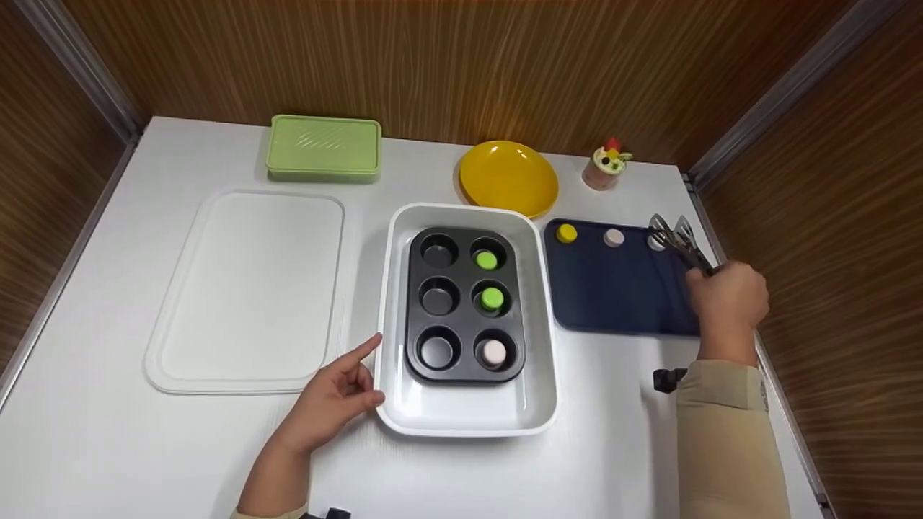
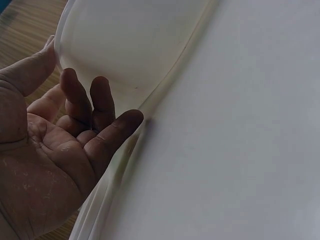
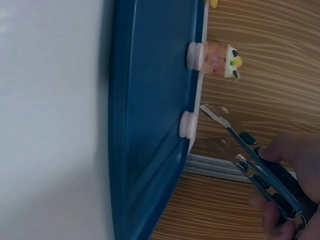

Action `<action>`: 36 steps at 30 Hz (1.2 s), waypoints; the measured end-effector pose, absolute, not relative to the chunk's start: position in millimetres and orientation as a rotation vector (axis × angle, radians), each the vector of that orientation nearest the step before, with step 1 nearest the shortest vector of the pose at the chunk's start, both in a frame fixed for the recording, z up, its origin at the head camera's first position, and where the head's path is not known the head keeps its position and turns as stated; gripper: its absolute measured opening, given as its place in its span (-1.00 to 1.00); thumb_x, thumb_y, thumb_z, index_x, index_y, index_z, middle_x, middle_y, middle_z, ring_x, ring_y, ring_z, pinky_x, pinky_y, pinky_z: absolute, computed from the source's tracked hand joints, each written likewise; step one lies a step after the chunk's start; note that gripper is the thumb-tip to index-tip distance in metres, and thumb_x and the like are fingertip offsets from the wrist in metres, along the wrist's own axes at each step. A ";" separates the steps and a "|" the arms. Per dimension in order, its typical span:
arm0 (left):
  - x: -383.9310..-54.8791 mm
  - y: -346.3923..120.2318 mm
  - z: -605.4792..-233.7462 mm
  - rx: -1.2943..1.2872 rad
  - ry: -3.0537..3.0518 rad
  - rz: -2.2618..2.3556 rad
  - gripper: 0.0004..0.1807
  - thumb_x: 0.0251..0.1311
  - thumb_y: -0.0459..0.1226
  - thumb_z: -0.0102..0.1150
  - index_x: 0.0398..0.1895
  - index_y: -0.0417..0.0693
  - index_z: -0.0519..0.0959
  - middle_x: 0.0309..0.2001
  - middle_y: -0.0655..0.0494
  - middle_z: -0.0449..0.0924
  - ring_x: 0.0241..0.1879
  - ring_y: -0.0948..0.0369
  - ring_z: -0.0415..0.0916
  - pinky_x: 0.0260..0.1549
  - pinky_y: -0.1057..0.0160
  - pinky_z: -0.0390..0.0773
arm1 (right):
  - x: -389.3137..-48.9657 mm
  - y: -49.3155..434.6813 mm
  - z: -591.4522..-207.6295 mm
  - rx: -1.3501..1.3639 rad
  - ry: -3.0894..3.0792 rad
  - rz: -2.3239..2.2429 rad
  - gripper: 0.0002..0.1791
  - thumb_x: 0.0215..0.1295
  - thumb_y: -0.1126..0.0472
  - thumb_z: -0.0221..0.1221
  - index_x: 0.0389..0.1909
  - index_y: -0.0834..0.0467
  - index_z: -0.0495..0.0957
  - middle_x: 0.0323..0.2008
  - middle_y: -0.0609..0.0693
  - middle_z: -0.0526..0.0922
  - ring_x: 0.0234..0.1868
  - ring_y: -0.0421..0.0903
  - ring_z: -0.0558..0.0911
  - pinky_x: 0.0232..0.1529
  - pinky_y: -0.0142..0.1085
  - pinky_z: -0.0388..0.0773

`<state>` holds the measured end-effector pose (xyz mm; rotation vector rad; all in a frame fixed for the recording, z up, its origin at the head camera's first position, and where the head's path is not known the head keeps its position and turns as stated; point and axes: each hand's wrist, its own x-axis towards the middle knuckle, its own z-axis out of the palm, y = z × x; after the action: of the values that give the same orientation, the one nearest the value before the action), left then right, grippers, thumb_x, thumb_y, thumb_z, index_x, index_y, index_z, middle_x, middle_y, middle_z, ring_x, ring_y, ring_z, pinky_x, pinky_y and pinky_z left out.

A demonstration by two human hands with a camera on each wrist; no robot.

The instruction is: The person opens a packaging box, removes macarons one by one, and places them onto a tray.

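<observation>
My right hand (image 1: 732, 295) grips a pair of tongs (image 3: 265, 175), their tips spread over the far right corner of the dark blue tray (image 1: 613, 288). Along that tray's far edge sit a yellow macaron (image 1: 566, 233), a pale pink macaron (image 1: 614, 237) and another pale macaron (image 3: 187, 124), the last right by the tong tips. My left hand (image 1: 332, 400) touches the left rim of a white basin (image 1: 469, 418) with index fingertip and thumb. Inside the basin lies a black muffin tin (image 1: 465, 317); its right-hand cups hold two green macarons (image 1: 492, 298) and one pink macaron (image 1: 494, 352).
A white rectangular lid (image 1: 252, 288) lies flat left of the basin. Behind stand a green lidded box (image 1: 324, 148), a yellow plate (image 1: 508, 176) and a small dessert cup (image 1: 603, 169). Wood-grain panels (image 1: 433, 65) wall the table at the back and sides.
</observation>
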<state>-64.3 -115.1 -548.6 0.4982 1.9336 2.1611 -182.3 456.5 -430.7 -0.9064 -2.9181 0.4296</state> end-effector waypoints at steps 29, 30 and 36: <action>-63.5 -115.2 -547.2 0.516 1.973 2.131 -0.14 0.23 -0.54 0.37 0.57 -0.45 0.20 -0.37 0.15 0.49 -0.35 0.35 0.43 -0.35 0.46 0.49 | -94.5 365.4 -397.7 -0.524 -2.508 0.444 -0.57 0.29 -0.01 0.37 -0.04 0.26 0.78 -0.06 0.36 0.72 0.02 0.44 0.63 -0.06 0.33 0.47; -63.3 -115.3 -546.7 0.519 1.971 2.134 -0.15 0.23 -0.54 0.37 0.57 -0.45 0.20 -0.37 0.15 0.48 -0.35 0.35 0.43 -0.35 0.46 0.49 | -91.8 363.2 -397.0 -0.515 -2.501 0.447 -0.58 0.28 -0.01 0.38 -0.06 0.26 0.78 -0.07 0.35 0.73 0.00 0.43 0.64 -0.07 0.32 0.47; -63.0 -115.2 -545.1 0.545 1.954 2.158 -0.16 0.24 -0.56 0.35 0.56 -0.49 0.19 -0.37 0.15 0.48 -0.36 0.35 0.43 -0.36 0.45 0.48 | -77.9 351.2 -392.9 -0.424 -2.432 0.497 -0.65 0.20 0.04 0.44 -0.15 0.23 0.82 -0.18 0.26 0.76 -0.10 0.34 0.69 -0.14 0.26 0.47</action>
<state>-63.0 -115.2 -545.1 0.5446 1.9543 2.1576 -77.9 351.2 -392.9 -0.4240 -2.4321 0.4965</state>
